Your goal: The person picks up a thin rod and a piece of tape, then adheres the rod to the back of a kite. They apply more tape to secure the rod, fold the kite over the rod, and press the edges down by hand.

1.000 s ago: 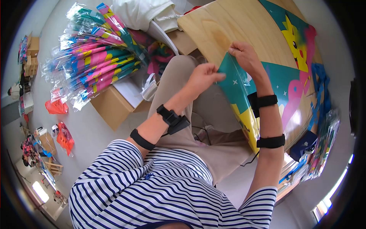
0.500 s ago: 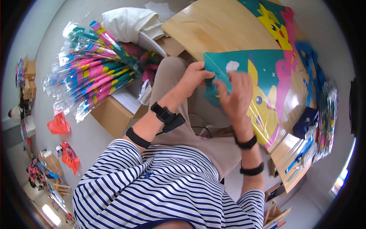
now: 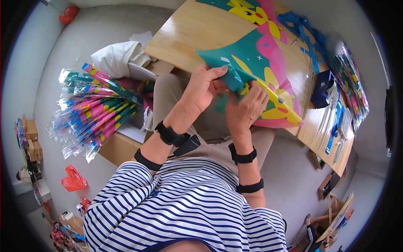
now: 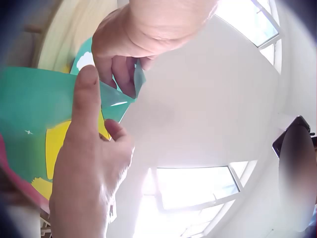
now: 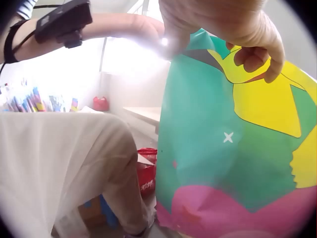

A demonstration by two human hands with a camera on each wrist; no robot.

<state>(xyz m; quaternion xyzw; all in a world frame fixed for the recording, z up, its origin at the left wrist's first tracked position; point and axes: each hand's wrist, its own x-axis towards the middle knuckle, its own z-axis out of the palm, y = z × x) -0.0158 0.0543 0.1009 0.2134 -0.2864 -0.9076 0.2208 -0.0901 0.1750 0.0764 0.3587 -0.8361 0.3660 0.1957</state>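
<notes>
A thin teal sheet [image 3: 247, 46] printed with a yellow cartoon figure and a pink border lies partly on the table and bends up over its near edge. My left hand [image 3: 201, 90] pinches its near corner, thumb on top and fingers curled beneath. Close on the right, my right hand [image 3: 247, 110] holds the sheet's near edge with bent fingers. The left wrist view shows a small fold [image 4: 140, 82] at the left fingertips and the right index finger [image 4: 88, 94] along the teal part. In the right wrist view, the sheet [image 5: 198, 129] hangs below the right fingers.
A second printed sheet [image 3: 247, 12] lies at the far side of the wooden table [image 3: 168, 38]. Blue straps [image 3: 300, 25] and plastic-wrapped bundles [image 3: 350, 84] are on the right. A heap of wrapped printed packs [image 3: 94, 113] stands over a cardboard box [image 3: 119, 149] at left.
The right hand has come down from the raised corner to the sheet's near edge. The left hand has moved onto the corner, which now bends up. The head view has swung round.
</notes>
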